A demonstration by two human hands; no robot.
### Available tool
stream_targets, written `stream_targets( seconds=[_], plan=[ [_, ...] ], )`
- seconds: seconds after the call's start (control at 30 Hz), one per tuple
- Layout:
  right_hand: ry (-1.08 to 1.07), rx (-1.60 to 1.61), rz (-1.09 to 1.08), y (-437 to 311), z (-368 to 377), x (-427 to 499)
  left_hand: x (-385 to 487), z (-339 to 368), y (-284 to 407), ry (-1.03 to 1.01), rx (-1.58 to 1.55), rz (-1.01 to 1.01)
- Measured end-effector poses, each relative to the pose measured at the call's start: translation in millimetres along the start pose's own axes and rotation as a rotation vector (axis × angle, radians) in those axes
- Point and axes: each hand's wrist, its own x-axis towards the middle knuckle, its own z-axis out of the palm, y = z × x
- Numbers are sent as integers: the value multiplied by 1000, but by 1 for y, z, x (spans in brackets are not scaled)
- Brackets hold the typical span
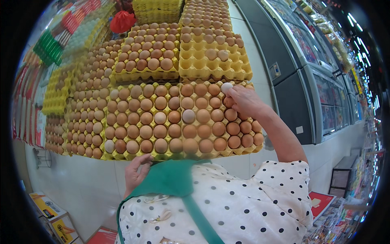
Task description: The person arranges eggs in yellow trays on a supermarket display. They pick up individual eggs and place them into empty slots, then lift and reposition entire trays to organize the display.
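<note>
My right hand (245, 99) reaches over the front right egg tray, its fingertips touching a pale egg (226, 87) at the tray's far side; whether they grip it is not plain. Under the palm lies a brown egg (228, 102), partly covered. My left hand (138, 170) is at the near edge of the front trays, thumb and fingers apart, with nothing seen in it. Brown and pale eggs fill most hollows of the yellow tray (186, 156) in front. Behind it, a partly filled yellow tray (214, 73) holds eggs mostly in its far rows.
More egg trays (146, 74) stand behind and to the left, beside an empty yellow tray stack (158, 9). A red bag (122, 22) hangs behind them. Grey freezer cabinets (292, 100) line the right side. Cardboard boxes (50, 207) lie at the lower left.
</note>
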Motion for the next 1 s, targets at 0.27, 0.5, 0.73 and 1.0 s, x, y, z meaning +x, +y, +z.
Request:
stream_targets(
  seconds=[0.27, 0.5, 0.73, 1.0],
  plan=[
    [-13, 59, -63, 0, -3, -1, 0, 1, 0, 40, 1, -26],
    [-141, 86, 2, 2, -7, 2, 6, 2, 1, 26, 17, -19],
    [-160, -68, -102, 3, -5, 6, 12, 1, 3, 6, 8, -20],
    [-98, 234, -1, 2, -14, -7, 13, 3, 2, 21, 41, -6]
  ],
)
